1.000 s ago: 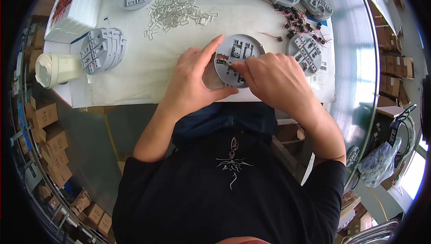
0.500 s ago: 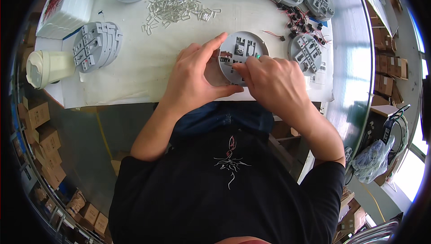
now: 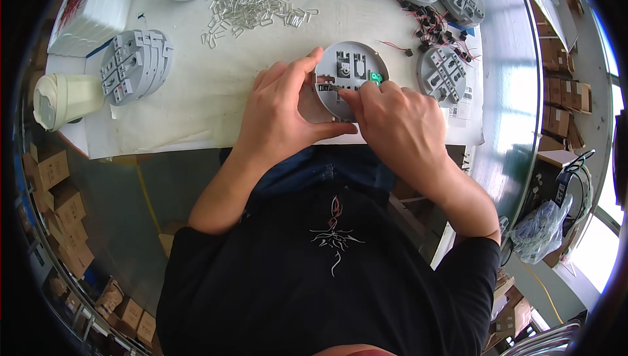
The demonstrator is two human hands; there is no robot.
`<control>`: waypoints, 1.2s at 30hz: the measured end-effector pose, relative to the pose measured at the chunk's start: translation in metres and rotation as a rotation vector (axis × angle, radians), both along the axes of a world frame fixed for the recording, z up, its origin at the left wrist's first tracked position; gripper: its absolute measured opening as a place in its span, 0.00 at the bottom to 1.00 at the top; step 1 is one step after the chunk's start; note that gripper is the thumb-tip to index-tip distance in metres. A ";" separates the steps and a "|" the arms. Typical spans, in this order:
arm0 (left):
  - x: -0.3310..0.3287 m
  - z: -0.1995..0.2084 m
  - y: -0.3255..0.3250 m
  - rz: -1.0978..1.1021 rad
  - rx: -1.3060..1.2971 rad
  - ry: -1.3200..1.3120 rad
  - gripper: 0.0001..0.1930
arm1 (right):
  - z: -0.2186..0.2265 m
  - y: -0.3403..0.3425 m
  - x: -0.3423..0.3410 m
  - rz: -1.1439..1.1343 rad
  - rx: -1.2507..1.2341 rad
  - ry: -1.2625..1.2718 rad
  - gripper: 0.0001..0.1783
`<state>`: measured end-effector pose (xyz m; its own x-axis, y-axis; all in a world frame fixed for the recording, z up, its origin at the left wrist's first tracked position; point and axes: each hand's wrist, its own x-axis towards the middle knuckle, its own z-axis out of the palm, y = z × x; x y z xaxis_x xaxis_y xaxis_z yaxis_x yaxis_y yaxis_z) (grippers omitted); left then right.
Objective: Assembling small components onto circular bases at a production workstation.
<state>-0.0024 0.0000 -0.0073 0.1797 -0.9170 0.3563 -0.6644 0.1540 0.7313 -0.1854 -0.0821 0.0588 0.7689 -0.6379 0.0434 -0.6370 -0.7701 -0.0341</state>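
A shallow grey round plastic housing with raised rim and moulded slots sits at the table's front edge, tilted up a little. My left hand grips its left side, fingers at the upper rim and thumb along the lower edge. My right hand is closed over its lower right part, thumb and index finger pinched near the slots. A slim metallic tip pokes out left of this pinch; the rest is hidden by the fingers. A small green part shows just above the right knuckles; whether it belongs to the held item I cannot tell.
Clear bent pieces lie in a heap beyond my hands. Stacked grey discs stand at left beside a cream container. At right are another disc, black parts with red wires and more discs.
The view has shifted slightly. More of the green part shows above my right hand, which sits a little lower on the housing. My left hand keeps its grip.
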 end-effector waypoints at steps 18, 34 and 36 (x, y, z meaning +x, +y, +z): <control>0.005 0.004 -0.001 -0.088 0.023 0.066 0.55 | -0.010 -0.022 0.003 0.274 -0.072 -0.009 0.25; 0.010 0.003 0.001 -0.074 0.041 0.037 0.55 | 0.007 -0.010 0.009 0.218 -0.159 0.188 0.26; 0.008 0.006 -0.001 -0.077 0.053 0.043 0.54 | 0.004 -0.015 0.002 0.205 -0.160 0.210 0.26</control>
<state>0.0057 -0.0014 -0.0012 0.1217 -0.9461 0.3002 -0.6202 0.1637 0.7672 -0.1830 -0.0974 0.0632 0.8832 -0.4671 -0.0421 -0.4488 -0.8679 0.2131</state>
